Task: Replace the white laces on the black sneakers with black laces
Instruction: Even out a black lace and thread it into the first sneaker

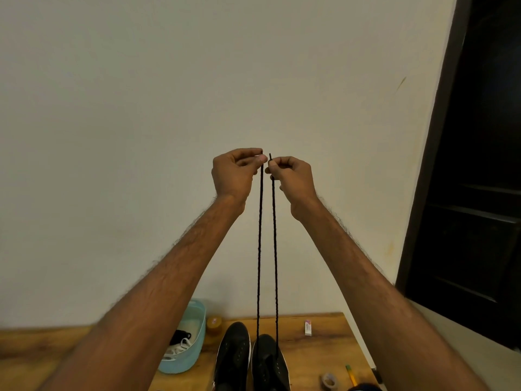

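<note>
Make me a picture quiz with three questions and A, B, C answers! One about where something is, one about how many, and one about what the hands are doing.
1. Where are the white laces?
A on the floor
B in the blue basket
C in a pocket

2. How many black shoes stand on the table?
A one
B four
C two

3. What do the left hand and right hand do with the black lace?
A each pinches one end, held up high
B lay it flat
C cut it

Answers: 1 B, they lie inside the basket. 2 C, a pair stands side by side. 3 A, both strands hang down from the fingers to a shoe.
</note>
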Motion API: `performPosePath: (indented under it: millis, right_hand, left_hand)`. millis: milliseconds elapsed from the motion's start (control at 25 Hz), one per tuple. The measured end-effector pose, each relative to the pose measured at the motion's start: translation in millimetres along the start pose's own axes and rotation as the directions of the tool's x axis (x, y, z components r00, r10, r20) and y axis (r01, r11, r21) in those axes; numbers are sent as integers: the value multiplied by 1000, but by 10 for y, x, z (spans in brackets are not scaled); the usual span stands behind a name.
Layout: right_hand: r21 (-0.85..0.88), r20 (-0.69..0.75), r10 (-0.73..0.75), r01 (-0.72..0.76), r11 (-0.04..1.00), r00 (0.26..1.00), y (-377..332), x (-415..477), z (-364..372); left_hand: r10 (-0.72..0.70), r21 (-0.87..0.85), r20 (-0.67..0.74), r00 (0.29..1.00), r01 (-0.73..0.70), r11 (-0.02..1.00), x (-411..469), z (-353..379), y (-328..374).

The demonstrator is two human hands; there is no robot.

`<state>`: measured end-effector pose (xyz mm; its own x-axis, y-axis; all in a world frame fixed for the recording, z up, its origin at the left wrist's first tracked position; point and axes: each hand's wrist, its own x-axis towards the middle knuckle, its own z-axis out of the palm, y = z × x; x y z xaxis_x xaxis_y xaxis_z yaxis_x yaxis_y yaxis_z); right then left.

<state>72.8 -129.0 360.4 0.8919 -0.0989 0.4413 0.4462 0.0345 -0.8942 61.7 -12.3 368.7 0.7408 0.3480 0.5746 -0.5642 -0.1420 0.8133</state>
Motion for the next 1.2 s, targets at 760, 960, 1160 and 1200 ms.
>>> performPosePath:
  millis: [760,960,1160,1200]
  right_hand:
    - [-121,-1,354,-352,928,935,1880,-948,-791]
    - [-340,17,621,-579,741,784,3109,-1674,-802]
    - [-655,206,703,-437,616,681,3649,-2065,-566]
    - [-689,237,706,-397,606,667,3696,-2090,-514]
  left_hand:
    - [-300,133,85,950,287,949,-1305,-774,-1685]
    - [-694,444,299,655,548,709,-2612,-771,-2890]
    - [-817,545,254,517,622,563,-3051,-825,-3406]
    - [-822,578,245,514,603,550,-3021,-847,-3416]
